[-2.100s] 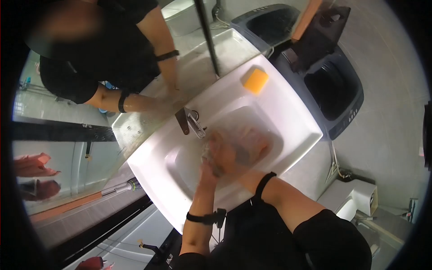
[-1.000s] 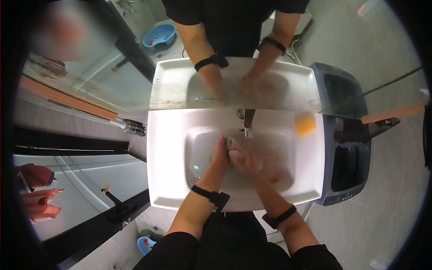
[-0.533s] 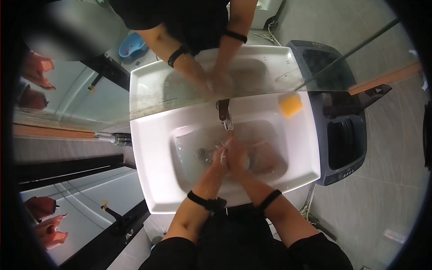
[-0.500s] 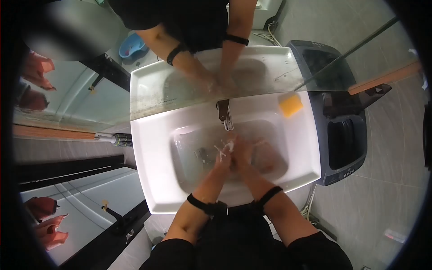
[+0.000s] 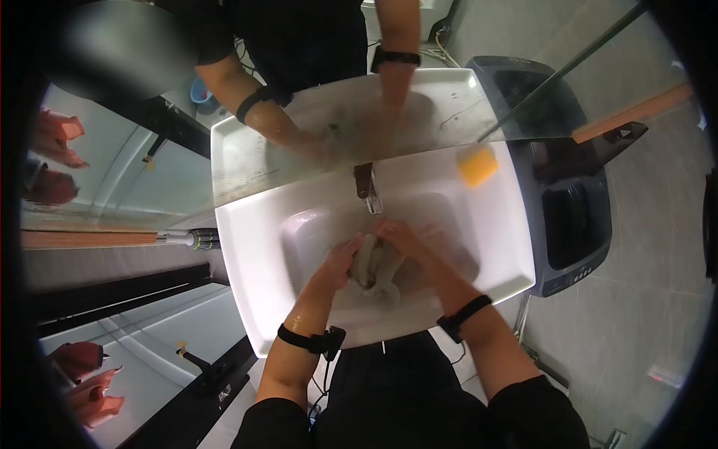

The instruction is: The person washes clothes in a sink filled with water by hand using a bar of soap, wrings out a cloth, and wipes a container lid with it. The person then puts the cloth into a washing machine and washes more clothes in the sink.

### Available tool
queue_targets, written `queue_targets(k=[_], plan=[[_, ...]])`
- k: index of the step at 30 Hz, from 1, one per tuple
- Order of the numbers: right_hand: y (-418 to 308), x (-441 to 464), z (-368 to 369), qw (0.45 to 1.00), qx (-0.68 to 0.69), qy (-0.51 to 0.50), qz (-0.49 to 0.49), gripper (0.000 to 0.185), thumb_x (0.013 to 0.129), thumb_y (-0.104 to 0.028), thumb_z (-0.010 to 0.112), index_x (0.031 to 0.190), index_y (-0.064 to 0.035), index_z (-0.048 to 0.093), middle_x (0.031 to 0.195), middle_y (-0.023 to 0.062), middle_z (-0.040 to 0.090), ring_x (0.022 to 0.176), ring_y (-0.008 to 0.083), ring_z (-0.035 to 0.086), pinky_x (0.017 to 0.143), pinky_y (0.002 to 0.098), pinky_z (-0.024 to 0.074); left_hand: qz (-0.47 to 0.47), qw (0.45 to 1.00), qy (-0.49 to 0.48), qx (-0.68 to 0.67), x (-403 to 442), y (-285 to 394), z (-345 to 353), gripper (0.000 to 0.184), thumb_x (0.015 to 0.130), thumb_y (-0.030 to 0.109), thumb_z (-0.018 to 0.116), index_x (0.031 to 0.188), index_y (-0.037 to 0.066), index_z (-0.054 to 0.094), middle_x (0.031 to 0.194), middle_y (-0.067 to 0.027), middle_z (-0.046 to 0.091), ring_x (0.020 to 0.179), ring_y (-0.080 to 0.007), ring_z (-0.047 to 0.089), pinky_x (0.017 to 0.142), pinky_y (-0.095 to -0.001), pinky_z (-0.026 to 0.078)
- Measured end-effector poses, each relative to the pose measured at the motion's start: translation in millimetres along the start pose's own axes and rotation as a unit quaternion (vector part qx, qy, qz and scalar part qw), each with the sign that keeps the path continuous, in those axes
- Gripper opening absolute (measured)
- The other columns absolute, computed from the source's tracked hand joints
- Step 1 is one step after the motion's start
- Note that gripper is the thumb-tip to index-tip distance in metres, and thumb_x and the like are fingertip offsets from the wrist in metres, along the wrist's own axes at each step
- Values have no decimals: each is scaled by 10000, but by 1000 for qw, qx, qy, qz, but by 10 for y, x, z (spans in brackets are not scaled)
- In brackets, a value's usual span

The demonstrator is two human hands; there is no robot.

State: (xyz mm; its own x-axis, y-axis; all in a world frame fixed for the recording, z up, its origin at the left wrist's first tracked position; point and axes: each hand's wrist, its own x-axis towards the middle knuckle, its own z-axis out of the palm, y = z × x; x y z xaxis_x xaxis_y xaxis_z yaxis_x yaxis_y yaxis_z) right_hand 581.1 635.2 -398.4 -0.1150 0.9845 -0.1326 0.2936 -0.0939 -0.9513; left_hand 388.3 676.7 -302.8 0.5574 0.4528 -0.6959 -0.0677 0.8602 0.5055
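Over the basin of a white sink (image 5: 250,280), a limp, pale greyish wet cloth (image 5: 381,269) hangs between my two hands. My left hand (image 5: 342,258) grips its left edge, fingers closed. Higher up, beneath the faucet (image 5: 368,187), my right hand (image 5: 399,237) is closed on the cloth's top, its fingers somewhat blurred. The cloth's lower end droops toward the cloudy water. To the right of my right hand, a pinkish patch shows in the basin, too blurred to name.
A yellow sponge (image 5: 477,166) sits on the sink's back right corner. A mirror (image 5: 299,161) behind the faucet reflects my arms and the sink. At the right stands a dark grey appliance (image 5: 598,224) with an open top. Reddish cloths (image 5: 93,400) hang at the left.
My hands were close together low in the basin; now they are farther apart, the left having moved left. The pale cloth now shows spread between them.
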Motion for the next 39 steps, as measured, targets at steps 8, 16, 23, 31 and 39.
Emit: queue_targets(k=[8, 16, 23, 31, 39], plan=[[-1048, -26, -355, 882, 267, -161, 354, 339, 911, -356, 559, 1124, -93, 588, 956, -1, 589, 858, 70, 538, 745, 229, 440, 263, 805, 37, 530, -173, 433, -57, 260, 776, 172, 604, 1000, 39, 601, 890, -116, 615, 806, -232, 593, 716, -340, 455], [-1043, 14, -327, 924, -36, -288, 251, 326, 814, -307, 645, 1018, -53, 638, 924, 53, 628, 852, 145, 579, 731, 310, 472, 228, 690, -35, 686, 92, 261, -509, 233, 832, 247, 581, 1021, 120, 633, 1002, -93, 645, 906, -286, 611, 791, -369, 475], [-1408, -19, -569, 969, -130, -185, 97, 370, 683, -147, 707, 1021, -18, 629, 939, 90, 615, 897, 187, 586, 802, 330, 461, 133, 721, -52, 678, -16, 169, -329, 197, 826, 268, 578, 960, 142, 647, 988, -106, 639, 959, -298, 602, 820, -414, 468], [-624, -75, -222, 985, 86, -80, 127, 304, 751, -245, 717, 1001, -102, 618, 1180, 110, 514, 970, 242, 564, 813, 346, 461, 130, 986, 103, -20, 281, 79, -192, 277, 899, 292, 545, 1085, 90, 577, 1037, -80, 579, 932, -226, 559, 788, -362, 472], [-820, 97, 432, 921, -90, 274, 263, 267, 884, -314, 527, 902, -73, 641, 847, 168, 620, 769, 337, 609, 707, 396, 487, -53, 971, 220, -78, 560, -360, 189, 351, 933, 387, 507, 1131, 99, 540, 924, -85, 574, 847, -229, 560, 692, -402, 493]])
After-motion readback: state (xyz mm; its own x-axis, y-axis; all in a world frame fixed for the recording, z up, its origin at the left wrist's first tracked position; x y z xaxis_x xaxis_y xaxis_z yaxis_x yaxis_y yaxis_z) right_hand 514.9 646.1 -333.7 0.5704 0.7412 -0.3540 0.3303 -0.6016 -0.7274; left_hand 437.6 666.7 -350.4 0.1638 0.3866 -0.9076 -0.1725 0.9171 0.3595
